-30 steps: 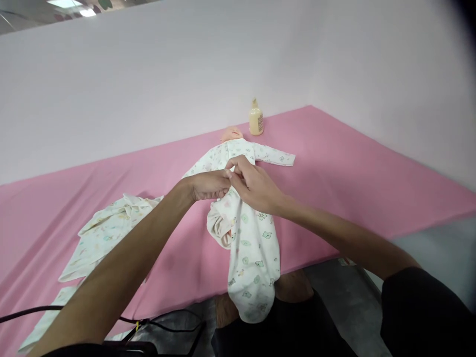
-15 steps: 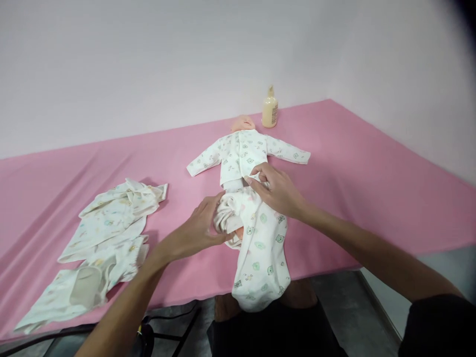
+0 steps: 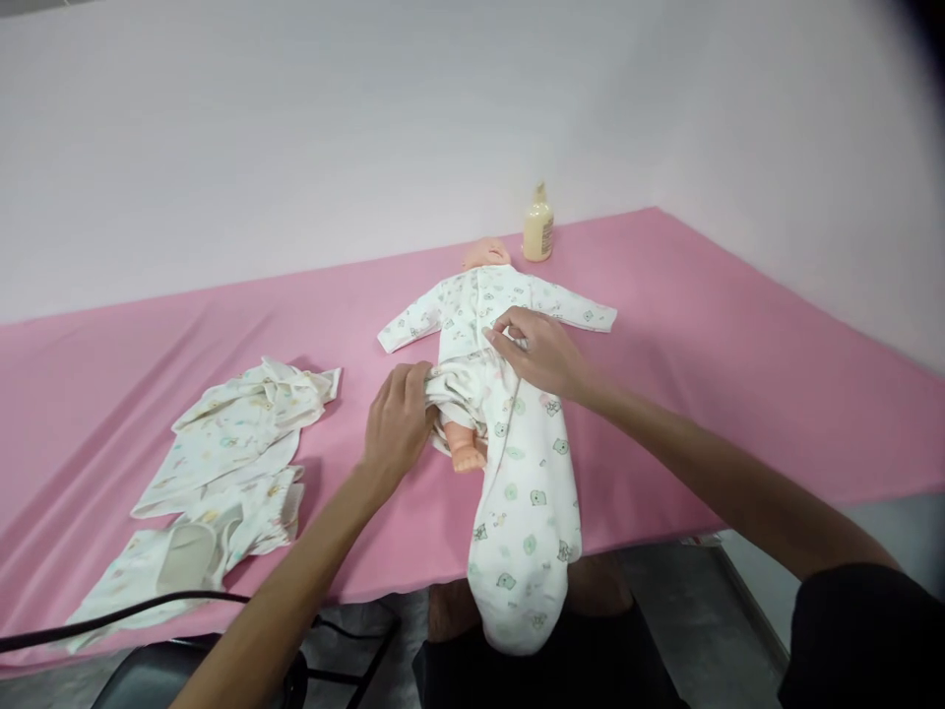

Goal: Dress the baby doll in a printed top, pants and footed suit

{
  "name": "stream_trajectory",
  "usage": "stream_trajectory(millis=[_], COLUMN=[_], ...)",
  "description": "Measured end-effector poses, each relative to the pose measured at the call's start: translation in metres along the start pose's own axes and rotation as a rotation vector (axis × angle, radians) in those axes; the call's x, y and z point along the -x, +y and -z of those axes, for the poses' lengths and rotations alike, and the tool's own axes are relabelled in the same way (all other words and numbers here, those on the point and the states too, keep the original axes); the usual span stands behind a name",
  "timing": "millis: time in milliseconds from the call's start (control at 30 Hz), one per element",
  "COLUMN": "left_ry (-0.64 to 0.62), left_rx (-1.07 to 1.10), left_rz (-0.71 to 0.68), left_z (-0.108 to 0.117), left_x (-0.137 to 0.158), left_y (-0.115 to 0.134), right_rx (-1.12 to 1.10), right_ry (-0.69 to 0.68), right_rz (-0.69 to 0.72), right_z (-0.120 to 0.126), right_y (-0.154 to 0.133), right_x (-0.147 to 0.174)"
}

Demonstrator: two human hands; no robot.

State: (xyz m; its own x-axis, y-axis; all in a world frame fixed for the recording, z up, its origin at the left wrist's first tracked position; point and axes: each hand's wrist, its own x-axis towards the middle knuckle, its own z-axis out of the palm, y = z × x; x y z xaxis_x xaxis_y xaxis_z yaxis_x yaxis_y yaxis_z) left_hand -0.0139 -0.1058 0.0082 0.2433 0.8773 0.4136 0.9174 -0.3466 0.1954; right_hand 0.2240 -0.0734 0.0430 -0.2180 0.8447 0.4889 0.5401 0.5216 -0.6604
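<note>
A baby doll (image 3: pixel 485 253) lies on its back, wearing a white long-sleeved baby top (image 3: pixel 461 313) with small animal prints. White printed baby pants (image 3: pixel 528 502) are at its lower body; one leg hangs long over the front edge, the other is bunched up. From the bunched leg pokes the doll's bare foot (image 3: pixel 467 455). My left hand (image 3: pixel 399 418) grips the gathered cloth at the left, its fingertips partly hidden in it. With thumb and forefinger, my right hand (image 3: pixel 542 353) pinches the pants' upper edge over the doll's belly.
A pump bottle (image 3: pixel 538 232) of pale yellow liquid stands behind the doll's head. Printed baby clothes (image 3: pixel 228 433) lie at the left on the pink cloth (image 3: pixel 709 394). A dark chair (image 3: pixel 177 675) and a black cable (image 3: pixel 133 612) are at the lower left.
The pants' upper edge has moved up over the hem of the top. My left hand has turned and closed on the bunched leg. The doll's foot now shows more.
</note>
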Motion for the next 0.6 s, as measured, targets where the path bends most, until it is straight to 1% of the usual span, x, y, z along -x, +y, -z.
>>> stream_trajectory(millis=[67,100,167,233,333,367,433,467,500,600], left_ry=[-0.002,-0.022,-0.097,-0.236,-0.525,-0.559,-0.525,-0.506,-0.493,-0.588], left_rx=[-0.015,-0.016,0.002,0.055,0.196,0.248,0.387,0.484,0.576,0.867], left_rz=[-0.018,-0.021,-0.025,-0.042,-0.049,-0.015,0.079,0.128,0.153,0.161], left_z=[-0.01,-0.013,-0.009,0.009,0.055,0.069,0.087,0.089,0.087,0.061], left_x=[0.003,0.005,0.009,0.01,-0.002,-0.011,-0.035,-0.049,-0.063,-0.102], left_y=[-0.002,-0.004,-0.008,-0.013,-0.017,-0.014,-0.002,0.007,0.015,0.035], right_rx=[-0.021,-0.025,-0.025,-0.03,-0.071,-0.097,-0.157,-0.19,-0.222,-0.304], right_ry=[-0.006,-0.008,-0.009,-0.009,0.002,0.006,0.014,0.017,0.022,0.053], right_rz=[0.011,0.02,0.035,0.036,0.037,0.046,0.069,0.077,0.082,0.081], right_z=[-0.003,-0.004,-0.008,-0.012,-0.017,-0.018,-0.021,-0.022,-0.023,-0.023], right_y=[0.002,0.004,0.008,0.012,0.015,0.014,0.011,0.008,0.006,-0.002], right_x=[-0.009,-0.012,-0.02,-0.026,-0.033,-0.035,-0.039,-0.041,-0.043,-0.047])
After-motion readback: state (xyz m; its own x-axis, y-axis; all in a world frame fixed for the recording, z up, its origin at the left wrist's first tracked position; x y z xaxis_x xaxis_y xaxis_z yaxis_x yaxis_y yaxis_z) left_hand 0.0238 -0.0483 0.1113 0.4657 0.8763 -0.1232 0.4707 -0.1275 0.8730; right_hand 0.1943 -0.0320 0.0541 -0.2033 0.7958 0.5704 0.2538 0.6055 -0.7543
